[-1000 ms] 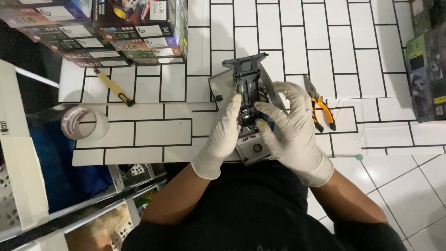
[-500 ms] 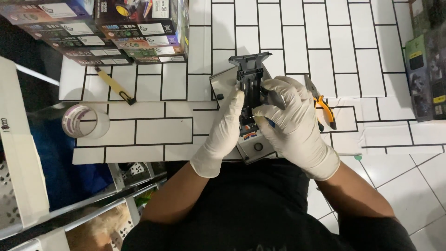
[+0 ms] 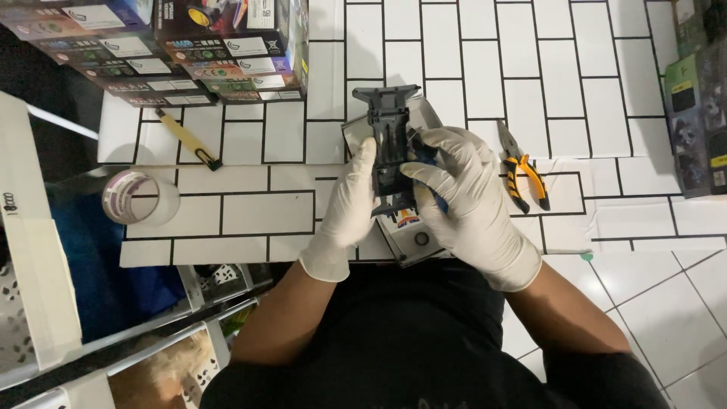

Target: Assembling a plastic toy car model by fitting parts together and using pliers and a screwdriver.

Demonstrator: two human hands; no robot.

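Note:
I hold a dark grey plastic model-car chassis [image 3: 390, 125] upright over the tiled table. My left hand [image 3: 348, 204], in a white glove, grips its left side. On its right side, my gloved right hand [image 3: 466, 201] presses a small blue-handled tool [image 3: 438, 198] against the part. Beneath both hands lies an open flat box [image 3: 413, 238] with printed pictures.
Orange-handled pliers [image 3: 522, 170] lie just right of my hands. A yellow utility knife [image 3: 185, 138] and a roll of clear tape [image 3: 132, 197] sit at the left. Stacked printed boxes [image 3: 204, 53] fill the far left; more boxes [image 3: 697, 113] stand at the right edge.
My right hand has shifted slightly up along the chassis, and the chassis has tilted a little. My left hand keeps the same grip.

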